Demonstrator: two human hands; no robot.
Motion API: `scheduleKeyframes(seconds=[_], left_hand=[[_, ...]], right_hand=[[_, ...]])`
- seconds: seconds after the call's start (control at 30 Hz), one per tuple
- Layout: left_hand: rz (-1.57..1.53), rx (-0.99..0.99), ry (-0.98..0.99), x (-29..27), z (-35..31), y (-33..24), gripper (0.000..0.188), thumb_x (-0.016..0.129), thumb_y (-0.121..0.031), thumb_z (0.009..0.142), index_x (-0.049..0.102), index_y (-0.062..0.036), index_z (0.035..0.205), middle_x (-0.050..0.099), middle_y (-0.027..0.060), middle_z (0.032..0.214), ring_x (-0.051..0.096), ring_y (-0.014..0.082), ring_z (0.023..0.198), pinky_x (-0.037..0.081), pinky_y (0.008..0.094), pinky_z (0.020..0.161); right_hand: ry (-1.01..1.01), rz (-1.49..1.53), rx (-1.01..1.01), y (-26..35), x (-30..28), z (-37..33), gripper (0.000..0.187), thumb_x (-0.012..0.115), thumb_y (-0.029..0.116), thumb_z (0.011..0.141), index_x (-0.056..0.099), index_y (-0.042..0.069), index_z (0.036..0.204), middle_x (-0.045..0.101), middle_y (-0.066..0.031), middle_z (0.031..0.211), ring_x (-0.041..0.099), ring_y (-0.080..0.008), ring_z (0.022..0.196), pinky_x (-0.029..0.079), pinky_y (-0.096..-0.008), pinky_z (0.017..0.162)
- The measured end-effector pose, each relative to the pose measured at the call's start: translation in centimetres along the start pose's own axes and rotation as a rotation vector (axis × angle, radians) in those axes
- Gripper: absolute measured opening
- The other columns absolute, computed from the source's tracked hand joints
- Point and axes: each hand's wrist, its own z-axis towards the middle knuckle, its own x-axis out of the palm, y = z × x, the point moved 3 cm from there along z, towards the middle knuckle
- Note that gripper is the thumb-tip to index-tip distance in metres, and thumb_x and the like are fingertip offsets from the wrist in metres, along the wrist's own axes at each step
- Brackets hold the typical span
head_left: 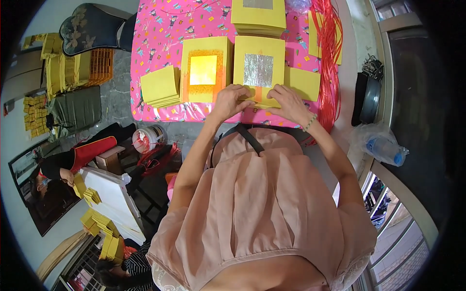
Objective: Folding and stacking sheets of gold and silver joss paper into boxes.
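A stack of yellow paper with a silver foil square [258, 71] lies at the near edge of the table, in front of me. My left hand [233, 101] is closed at its near left corner, fingers curled and thumb pointing inward. At the near right corner my right hand [288, 104] pinches the paper edge, with a beaded bracelet on the wrist. Between the hands the near edge appears folded. To the left stands a stack of yellow paper with a gold square [203, 71] on an orange patch. Folded yellow papers [160, 87] lie further left; a plain yellow sheet [303, 83] is at right.
A pink patterned cloth [160, 39] covers the table. Red plastic strands [328, 72] hang down its right side. More yellow paper [258, 19] is stacked behind. At left are a bucket [148, 138], a chair [92, 29] and two people by a white table [109, 194].
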Motion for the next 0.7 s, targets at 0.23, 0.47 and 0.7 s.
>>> scheduleKeyframes(seconds=[0.23,0.47,0.7], left_hand=[[-0.001,-0.062,0.078,-0.2,0.5,0.2,0.034,0.083,-0.029,0.075,0.07,-0.0071,0.097,0.069,0.0079,0.095,0.065,0.0307,0.088,0.054,0.0395,0.078],[0.107,0.089,-0.031,0.1,0.4,-1.9,0.043,0.079,-0.029,0.078,0.066,-0.0088,0.114,0.064,0.0104,0.102,0.062,0.0307,0.095,0.053,0.0407,0.082],[0.147,0.053,-0.024,0.5,0.6,-1.3,0.027,0.07,-0.022,0.087,0.066,-0.0097,0.11,0.067,0.0094,0.097,0.064,0.0301,0.088,0.053,0.0414,0.077]], right_hand=[[-0.121,-0.197,-0.047,0.5,1.5,0.3,0.03,0.075,0.023,0.077,0.056,0.008,0.096,0.055,-0.0068,0.092,0.057,-0.0251,0.091,0.047,-0.0396,0.079],[-0.105,-0.201,-0.092,0.3,0.7,0.8,0.028,0.074,0.022,0.077,0.057,0.008,0.094,0.055,-0.0077,0.089,0.057,-0.0253,0.088,0.046,-0.039,0.077],[-0.225,-0.231,-0.143,1.2,0.1,1.0,0.029,0.072,0.022,0.081,0.058,0.008,0.103,0.058,-0.0075,0.092,0.059,-0.0252,0.088,0.047,-0.0379,0.078]])
